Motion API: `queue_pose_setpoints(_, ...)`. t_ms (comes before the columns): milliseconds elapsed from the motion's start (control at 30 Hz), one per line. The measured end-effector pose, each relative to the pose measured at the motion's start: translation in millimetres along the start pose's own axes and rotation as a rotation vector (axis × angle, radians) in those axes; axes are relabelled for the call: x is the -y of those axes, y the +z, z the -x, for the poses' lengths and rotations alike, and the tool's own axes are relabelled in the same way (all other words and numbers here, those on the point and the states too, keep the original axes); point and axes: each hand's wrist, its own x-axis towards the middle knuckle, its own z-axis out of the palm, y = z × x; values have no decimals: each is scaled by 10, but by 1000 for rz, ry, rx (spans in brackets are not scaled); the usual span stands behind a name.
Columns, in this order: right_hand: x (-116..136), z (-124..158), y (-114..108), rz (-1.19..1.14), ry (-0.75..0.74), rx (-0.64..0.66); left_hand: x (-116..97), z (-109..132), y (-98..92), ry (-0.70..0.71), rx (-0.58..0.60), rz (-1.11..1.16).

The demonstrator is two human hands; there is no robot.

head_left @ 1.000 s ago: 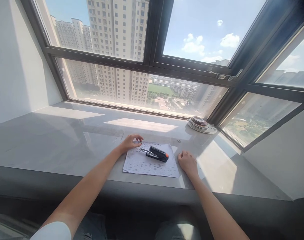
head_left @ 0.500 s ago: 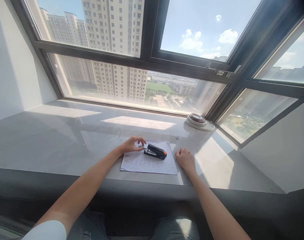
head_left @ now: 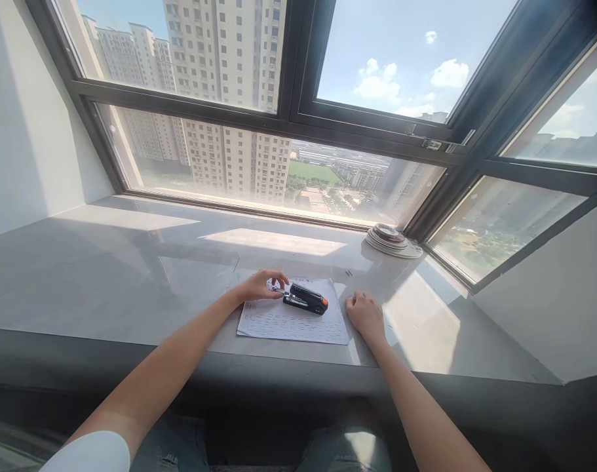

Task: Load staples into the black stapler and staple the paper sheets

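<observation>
A black stapler [head_left: 305,299] with an orange tip lies open on a stack of printed paper [head_left: 291,330], its orange end to the right. A thin metal part [head_left: 278,290] sticks out of its left end. My left hand [head_left: 261,286] is at that end, with thumb and fingers curled round the metal part. Just right of the paper, my right hand [head_left: 367,316] rests on the sill with its fingers curled in, and no object shows in it. Beyond it lies a small metallic piece [head_left: 348,273], perhaps a strip of staples.
The pale stone sill [head_left: 106,282] ends in a front edge before my lap. At the back right corner sits a stack of round flat discs [head_left: 391,241]. Dark-framed window panes [head_left: 190,108] rise behind, with a white wall [head_left: 33,131] at the left.
The view has shifted very slightly. My left hand stays at the stapler's left end with only a tiny finger movement, and my right hand has not visibly moved.
</observation>
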Motion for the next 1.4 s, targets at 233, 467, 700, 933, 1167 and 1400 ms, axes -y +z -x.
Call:
queue_pose_setpoints(233, -6, 4, 7, -6, -5, -15, 17, -5, 8, 1, -8, 6)
queue_pose_setpoints(467, 1, 8, 1, -11, -1, -7, 38, 9, -2, -7, 22, 9)
queue_pose_setpoints(700, -14, 7, 17, -28, -14, -31, 37, 12, -13, 41, 32, 13)
queue_pose_setpoints(933, -19, -2, 42, -10, -18, -54, 71, 0, -6, 53, 15, 8)
queue_pose_setpoints(1167, -2, 5, 17, -15, -19, -52, 63, 7, -14, 49, -5, 1)
queue_pose_setpoints(1400, -9, 4, 21, -35, -19, -49, 28, 11, -29, 26, 0, 1)
